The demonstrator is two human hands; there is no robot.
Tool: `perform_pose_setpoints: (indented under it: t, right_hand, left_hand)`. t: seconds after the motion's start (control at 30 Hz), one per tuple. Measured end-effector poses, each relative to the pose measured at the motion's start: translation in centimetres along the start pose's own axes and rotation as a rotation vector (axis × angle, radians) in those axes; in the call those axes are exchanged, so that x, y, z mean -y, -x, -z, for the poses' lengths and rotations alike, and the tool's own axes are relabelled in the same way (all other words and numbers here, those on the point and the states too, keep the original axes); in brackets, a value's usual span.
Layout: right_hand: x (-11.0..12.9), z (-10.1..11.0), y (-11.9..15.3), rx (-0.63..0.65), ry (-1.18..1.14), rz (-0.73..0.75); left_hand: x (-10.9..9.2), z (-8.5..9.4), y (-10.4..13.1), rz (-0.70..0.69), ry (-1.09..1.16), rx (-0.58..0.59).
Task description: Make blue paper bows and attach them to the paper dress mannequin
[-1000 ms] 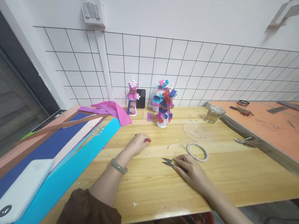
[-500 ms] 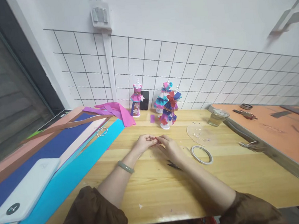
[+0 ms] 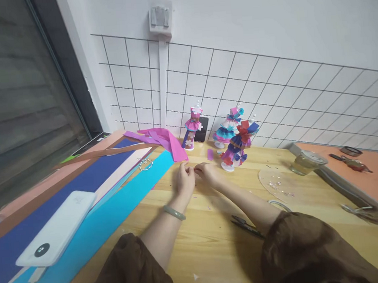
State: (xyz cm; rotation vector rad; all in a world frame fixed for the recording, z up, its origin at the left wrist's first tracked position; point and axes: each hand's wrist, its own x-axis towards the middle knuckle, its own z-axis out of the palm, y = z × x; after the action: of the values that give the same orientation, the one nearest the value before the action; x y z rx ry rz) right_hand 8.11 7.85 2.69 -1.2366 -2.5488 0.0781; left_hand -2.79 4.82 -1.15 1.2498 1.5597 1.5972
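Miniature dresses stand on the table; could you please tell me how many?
3: a pink dress by the black phone, a turquoise dress farther right, and a red-and-navy dress partly in front of it.

Right of the sheets [image 3: 137, 189], scissors [image 3: 246, 225] lie before the figurines [image 3: 241, 139], with what seems a tape roll [image 3: 280, 203] farther right.

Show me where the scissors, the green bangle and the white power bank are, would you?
Scissors [image 3: 247, 226]: head view, about the middle of their length.
Green bangle [image 3: 174, 213]: head view, middle of the visible band.
White power bank [image 3: 58, 226]: head view, middle of its top face.
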Motion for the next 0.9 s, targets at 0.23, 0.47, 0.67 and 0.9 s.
perform_pose_setpoints:
  t: [0.23,0.47,0.67,0.9]
  right_hand:
    - [-0.4,0.5,0.2,0.075,0.003,-0.049]
    - [-0.2,-0.4,3.0,0.157,-0.156,0.028]
    - [0.6,-1.6,3.1,0.123,0.029,0.078]
    - [3.6,-1.3,6.1,0.147,0.165,0.092]
  left_hand:
    - [1.4,-0.1,-1.6,0.055,0.286,-0.09]
    - [1.8,-0.2,-1.8,0.086,0.345,-0.134]
    - [2.3,0.1,-1.8,0.029,0.326,-0.13]
    - [2.8,0.0,-2.0,0.01,0.265,-0.11]
